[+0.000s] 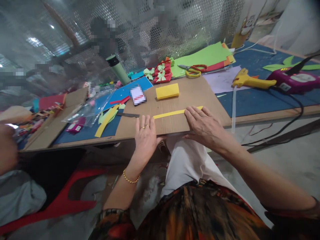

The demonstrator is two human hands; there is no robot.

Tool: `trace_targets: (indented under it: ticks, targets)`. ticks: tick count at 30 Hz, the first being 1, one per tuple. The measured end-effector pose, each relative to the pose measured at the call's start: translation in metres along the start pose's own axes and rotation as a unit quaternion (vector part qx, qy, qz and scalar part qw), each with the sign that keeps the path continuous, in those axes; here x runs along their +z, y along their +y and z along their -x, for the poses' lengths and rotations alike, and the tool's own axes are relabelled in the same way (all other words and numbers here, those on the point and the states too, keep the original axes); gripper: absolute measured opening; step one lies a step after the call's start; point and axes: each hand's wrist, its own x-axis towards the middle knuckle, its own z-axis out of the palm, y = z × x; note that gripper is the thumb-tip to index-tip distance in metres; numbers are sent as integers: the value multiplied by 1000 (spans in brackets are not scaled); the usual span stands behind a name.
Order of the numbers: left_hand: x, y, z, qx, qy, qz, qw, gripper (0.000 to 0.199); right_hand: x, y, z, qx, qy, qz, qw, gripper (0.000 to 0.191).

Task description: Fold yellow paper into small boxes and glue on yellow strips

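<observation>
A narrow yellow paper strip [170, 114] lies flat across the brown cardboard sheet [160, 128]. My left hand [146, 133] rests at the strip's left end, palm down with fingers stretched out. Over the strip's right part lies my right hand [203, 125], flat, its fingers extended; a bit of yellow shows past the fingertips. Beyond the strip sits a folded yellow paper piece [167, 91]. Just left of my left hand is a dark grey flat blade-like piece [128, 115].
A phone [138, 95], scissors [193, 70] and red bow pieces [163, 71] lie farther back. At right are a yellow glue gun [250, 80] and a purple device [292, 80] with cables. A green bottle [118, 71] stands left. Another person's hand [7, 148] shows at far left.
</observation>
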Motion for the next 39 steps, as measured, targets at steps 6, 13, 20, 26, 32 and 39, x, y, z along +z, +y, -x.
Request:
trace_targets:
  ticks: [6, 13, 20, 26, 32, 39]
  targets:
    - [-16, 46, -37, 131, 38, 59, 989, 125, 9, 2, -2, -11, 17, 35, 999, 71]
    - [-3, 63, -65, 198, -111, 110, 967, 122, 24, 10, 4, -36, 72, 43, 996, 68]
    - [8, 37, -32, 92, -64, 31, 993, 126, 20, 4, 1, -17, 55, 18, 998, 71]
    - [-5, 21, -11, -5, -40, -21, 999, 112, 1, -3, -4, 9, -12, 12, 1000, 76]
    - [-21, 46, -29, 152, 23, 38, 987, 111, 1, -3, -5, 14, -18, 27, 999, 64]
    - [1, 60, -48, 136, -48, 71, 987, 110, -2, -3, -5, 5, -12, 23, 1000, 55]
